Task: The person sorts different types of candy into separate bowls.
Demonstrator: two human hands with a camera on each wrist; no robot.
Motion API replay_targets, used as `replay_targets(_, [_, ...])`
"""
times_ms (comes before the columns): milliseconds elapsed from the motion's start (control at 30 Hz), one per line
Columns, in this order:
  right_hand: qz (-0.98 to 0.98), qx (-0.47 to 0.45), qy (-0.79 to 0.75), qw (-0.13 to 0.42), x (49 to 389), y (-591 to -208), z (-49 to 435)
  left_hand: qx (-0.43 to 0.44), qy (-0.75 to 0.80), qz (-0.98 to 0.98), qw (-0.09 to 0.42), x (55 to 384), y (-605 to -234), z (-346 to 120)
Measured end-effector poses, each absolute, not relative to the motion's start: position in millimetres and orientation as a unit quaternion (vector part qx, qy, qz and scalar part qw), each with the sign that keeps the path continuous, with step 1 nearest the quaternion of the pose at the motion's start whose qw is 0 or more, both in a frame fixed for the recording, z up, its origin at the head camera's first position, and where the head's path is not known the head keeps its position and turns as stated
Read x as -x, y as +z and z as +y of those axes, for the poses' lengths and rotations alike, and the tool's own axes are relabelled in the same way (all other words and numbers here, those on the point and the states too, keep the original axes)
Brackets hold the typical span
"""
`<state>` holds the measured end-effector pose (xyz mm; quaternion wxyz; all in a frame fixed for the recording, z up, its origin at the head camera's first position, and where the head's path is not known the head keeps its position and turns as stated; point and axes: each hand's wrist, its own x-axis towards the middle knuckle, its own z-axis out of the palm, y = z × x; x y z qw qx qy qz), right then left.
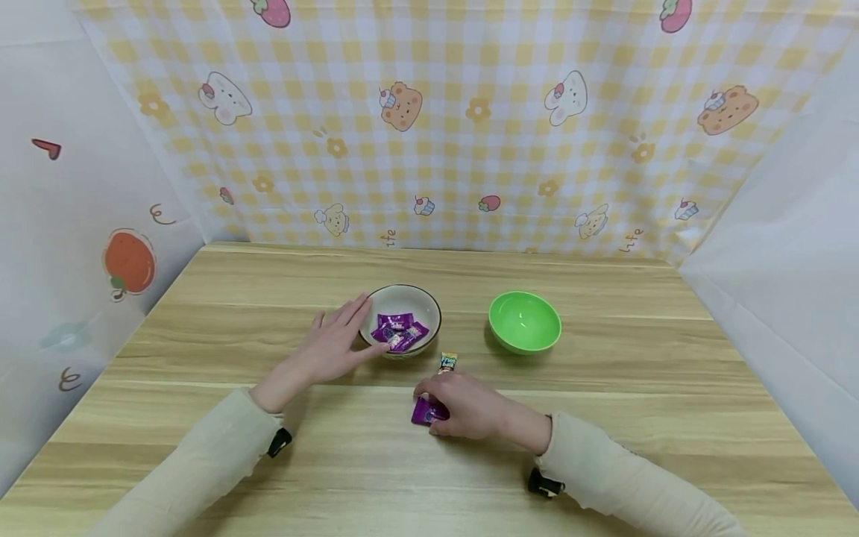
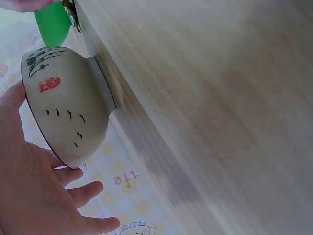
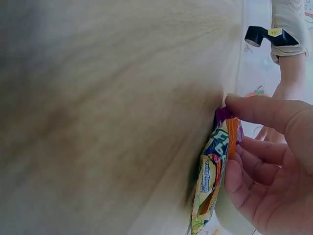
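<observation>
My left hand (image 1: 327,347) rests against the rim of a white bowl (image 1: 417,298) with a dark edge, its fingers straight and spread. Several purple-wrapped candies (image 1: 396,322) lie inside that bowl. In the left wrist view the bowl's outer side (image 2: 73,107) shows painted red and green marks. Nearer the front, my right hand (image 1: 473,406) pinches a purple-wrapped candy (image 1: 426,412) at the tabletop between thumb and curled fingers. Just beyond that hand lies a candy in a multicoloured wrapper (image 1: 447,362), seen closer in the right wrist view as a yellow, green and orange packet (image 3: 211,169).
A bright green bowl (image 1: 525,322) stands right of the white one; nothing shows inside it. The wooden table (image 1: 322,477) reaches back to a yellow checked cloth (image 1: 443,156). White sheets hang at both sides.
</observation>
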<state>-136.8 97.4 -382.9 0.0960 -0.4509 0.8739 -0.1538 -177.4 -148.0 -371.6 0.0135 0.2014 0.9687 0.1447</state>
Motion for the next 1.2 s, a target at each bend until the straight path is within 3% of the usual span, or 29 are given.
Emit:
replay_targets(433, [0.866,0.464,-0.163,0.094,137,-382,99,-0.202,0.143,0.969,0.011,178,-373,-148])
replay_targets(1000, [0.819,0.423,-0.323,0.215,155,-376,113,-0.199,0.147,0.969,0.006,177,-372,-147])
replay_targets(1200, [0.812,0.345,-0.394,0.257,161,-375,119,-0.197,0.145,0.970,0.009,177,-372,-148])
